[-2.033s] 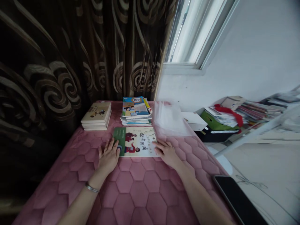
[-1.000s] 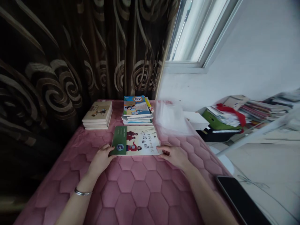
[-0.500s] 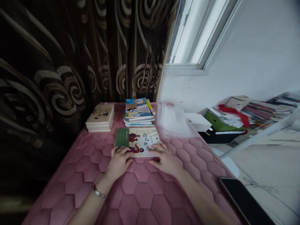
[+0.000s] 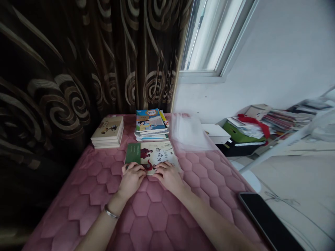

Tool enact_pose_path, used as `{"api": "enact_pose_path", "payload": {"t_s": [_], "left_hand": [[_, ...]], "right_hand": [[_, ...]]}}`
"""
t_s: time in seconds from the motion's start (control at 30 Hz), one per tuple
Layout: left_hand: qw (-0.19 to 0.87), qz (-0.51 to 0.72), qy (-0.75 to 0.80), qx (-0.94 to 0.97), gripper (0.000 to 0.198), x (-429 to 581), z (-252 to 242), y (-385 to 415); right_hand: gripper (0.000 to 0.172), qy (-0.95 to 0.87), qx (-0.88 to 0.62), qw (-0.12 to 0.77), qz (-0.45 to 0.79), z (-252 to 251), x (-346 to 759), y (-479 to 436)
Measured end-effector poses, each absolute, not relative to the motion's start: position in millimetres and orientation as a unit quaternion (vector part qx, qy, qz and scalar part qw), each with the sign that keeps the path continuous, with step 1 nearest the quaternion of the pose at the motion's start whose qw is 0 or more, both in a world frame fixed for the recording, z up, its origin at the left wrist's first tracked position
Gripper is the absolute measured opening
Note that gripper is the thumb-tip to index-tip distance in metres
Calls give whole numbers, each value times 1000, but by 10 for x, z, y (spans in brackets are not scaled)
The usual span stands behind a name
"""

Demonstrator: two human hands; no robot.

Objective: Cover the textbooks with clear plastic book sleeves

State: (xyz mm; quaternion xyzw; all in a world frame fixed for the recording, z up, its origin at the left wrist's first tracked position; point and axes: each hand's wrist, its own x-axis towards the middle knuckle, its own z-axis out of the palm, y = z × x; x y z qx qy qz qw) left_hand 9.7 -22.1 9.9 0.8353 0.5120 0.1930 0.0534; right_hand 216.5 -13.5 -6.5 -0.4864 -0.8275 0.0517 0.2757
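Observation:
A thin book with a green spine and a white cover with red figures [image 4: 151, 155] lies flat on the pink quilted surface [image 4: 162, 212]. My left hand [image 4: 132, 177] rests on its near edge, fingers flat and apart. Beside it my right hand [image 4: 169, 176] lies on the same near edge, fingers spread over the cover. The two hands almost touch. A metal bracelet [image 4: 110, 212] circles my left wrist.
Behind the book stand a stack of colourful textbooks [image 4: 150, 125] and a stack of beige books [image 4: 108, 131]. Clear plastic sleeves [image 4: 190, 132] lie at the back right. A dark phone [image 4: 267, 223] lies at the right edge. Dark curtain [image 4: 78, 69] behind; cluttered boxes [image 4: 248, 130] right.
Both hands slid inward from the book's left and right sides to meet at the middle of its near edge. The book has stayed flat in about the same place.

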Motion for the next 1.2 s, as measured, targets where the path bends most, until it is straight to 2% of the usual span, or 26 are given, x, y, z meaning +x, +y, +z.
{"api": "enact_pose_path", "payload": {"t_s": [0.23, 0.57, 0.7, 0.97, 1.2], "left_hand": [[129, 185, 530, 818, 27, -274, 97, -155], [273, 232, 535, 765, 61, -619, 68, -89], [316, 254, 512, 757, 62, -687, 44, -54], [333, 265, 486, 764, 54, -708, 35, -31], [384, 262, 465, 754, 47, -775, 29, -25]], "right_hand": [[9, -840, -464, 267, 89, -124, 2765, -80], [40, -806, -456, 265, 268, -181, 3082, -48], [47, -801, -452, 251, 301, -150, 3133, -58], [60, -788, -457, 236, 338, -178, 3182, -62], [63, -797, -487, 219, 282, -67, 3188, -103]]}}
